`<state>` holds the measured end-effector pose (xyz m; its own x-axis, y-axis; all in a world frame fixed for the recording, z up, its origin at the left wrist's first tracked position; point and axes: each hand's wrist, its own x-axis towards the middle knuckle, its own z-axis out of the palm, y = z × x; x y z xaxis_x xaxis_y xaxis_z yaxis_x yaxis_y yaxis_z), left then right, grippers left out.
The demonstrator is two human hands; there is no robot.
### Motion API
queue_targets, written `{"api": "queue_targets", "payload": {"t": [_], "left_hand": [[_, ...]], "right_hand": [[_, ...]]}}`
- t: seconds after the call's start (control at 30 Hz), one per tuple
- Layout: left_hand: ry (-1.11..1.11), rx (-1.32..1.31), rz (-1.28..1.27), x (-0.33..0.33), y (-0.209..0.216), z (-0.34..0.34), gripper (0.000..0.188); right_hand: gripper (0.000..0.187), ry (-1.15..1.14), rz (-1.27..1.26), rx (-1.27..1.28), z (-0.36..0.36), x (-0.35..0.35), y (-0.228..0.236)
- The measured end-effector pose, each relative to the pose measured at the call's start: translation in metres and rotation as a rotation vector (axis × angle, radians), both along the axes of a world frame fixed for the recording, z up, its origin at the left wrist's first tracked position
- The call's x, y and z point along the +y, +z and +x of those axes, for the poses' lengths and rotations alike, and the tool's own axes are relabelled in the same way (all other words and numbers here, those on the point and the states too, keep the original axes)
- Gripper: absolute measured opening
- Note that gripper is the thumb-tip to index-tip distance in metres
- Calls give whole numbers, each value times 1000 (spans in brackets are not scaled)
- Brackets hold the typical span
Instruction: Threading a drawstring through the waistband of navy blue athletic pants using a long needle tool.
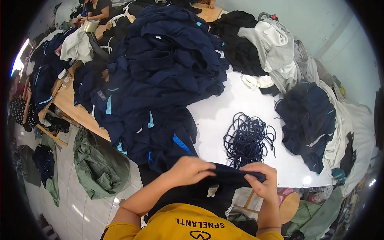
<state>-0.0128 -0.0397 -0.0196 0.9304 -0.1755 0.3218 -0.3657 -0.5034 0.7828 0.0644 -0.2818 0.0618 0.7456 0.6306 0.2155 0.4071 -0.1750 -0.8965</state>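
Note:
A navy garment (230,176) is stretched between my two hands at the table's front edge, close to my body. My left hand (188,171) is closed on its left part, thumb and fingers pinching the cloth. The right end is gripped by my right hand (262,178), thumb beneath and fingers above. A small pale label (213,190) shows below the stretched cloth. Just beyond my hands lies a tangled heap of navy cords (249,140) on the white tabletop (208,120). A large pile of navy garments (168,60) with light-blue trim rises at the far left.
To the right sits a smaller navy garment heap (308,120), beside grey and white cloth (276,44). Black garments (238,36) lie at the back. A green sack (98,168) stands on the tiled floor at left, and a round wooden stool (290,208) at right. Other people (100,10) work at the far left.

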Motion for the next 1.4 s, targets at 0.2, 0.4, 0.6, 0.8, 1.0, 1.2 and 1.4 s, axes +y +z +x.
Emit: {"api": "queue_targets", "payload": {"t": [0.2,0.4,0.6,0.8,1.0,1.2,1.4], "left_hand": [[-119,175,-233,-15,-19,-29,18],[-53,196,-250,11,-4,-41,24],[-201,434,-189,27,6,-45,28],[-239,466,-324,10,-3,-53,24],[-43,190,-92,-3,-3,-51,20],[382,-241,621,65,15,-58,11],[275,-245,585,97,38,-59,22]], "right_hand": [[38,322,-296,6,-14,35,24],[19,273,-246,274,4,24,21],[11,101,-198,321,-8,13,18],[15,288,-363,341,-15,23,0],[29,298,-397,103,-28,33,-25],[64,-157,-665,-413,1,11,-91],[90,44,-617,-279,-34,-2,-93]]}}
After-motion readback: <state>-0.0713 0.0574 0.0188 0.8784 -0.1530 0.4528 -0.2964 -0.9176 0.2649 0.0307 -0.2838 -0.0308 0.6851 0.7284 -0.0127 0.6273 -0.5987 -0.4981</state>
